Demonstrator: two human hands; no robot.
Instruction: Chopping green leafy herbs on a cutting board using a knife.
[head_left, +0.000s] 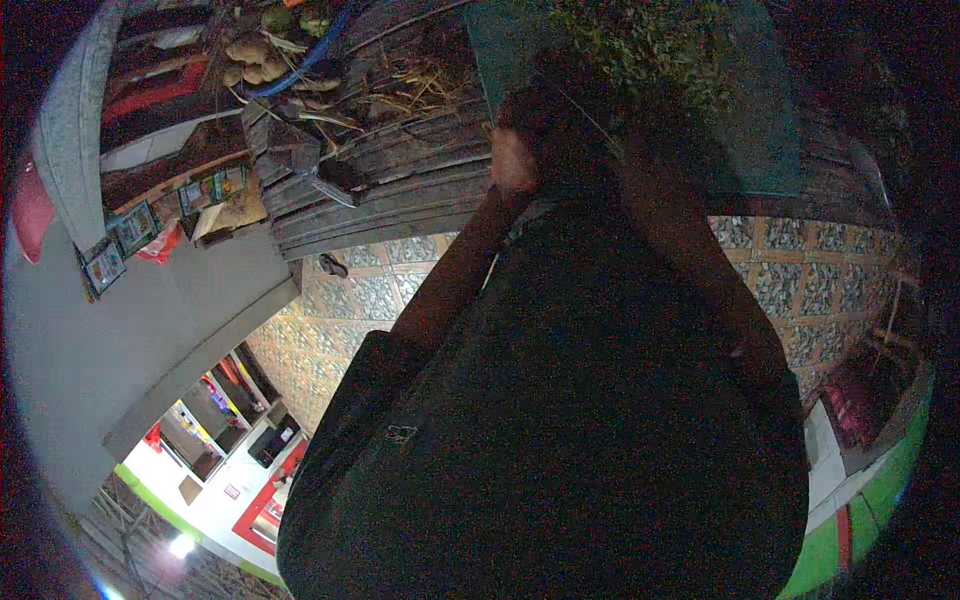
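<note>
Both of my arms reach forward over a dark slatted wooden surface (390, 157). My left hand (517, 154) is partly lit at its wrist side, near the edge of a green board or sheet (757, 142); its fingers fade into shadow. Close beside it on the right, my right hand (645, 127) is almost lost in the dark, just below a heap of leafy green stems (645, 45). A thin pale stem or strand runs between the two hands. Whether either hand grips anything is hidden by the shadow.
Pale root vegetables (255, 60) lie at the upper left beside a blue hose or strap (315, 56). Cut stalks (412, 82) are scattered on the slats. Left are seed-like packets (136, 226), a cardboard piece (232, 214) and a grey ledge (187, 300). Patterned tiles (367, 292) cover the floor.
</note>
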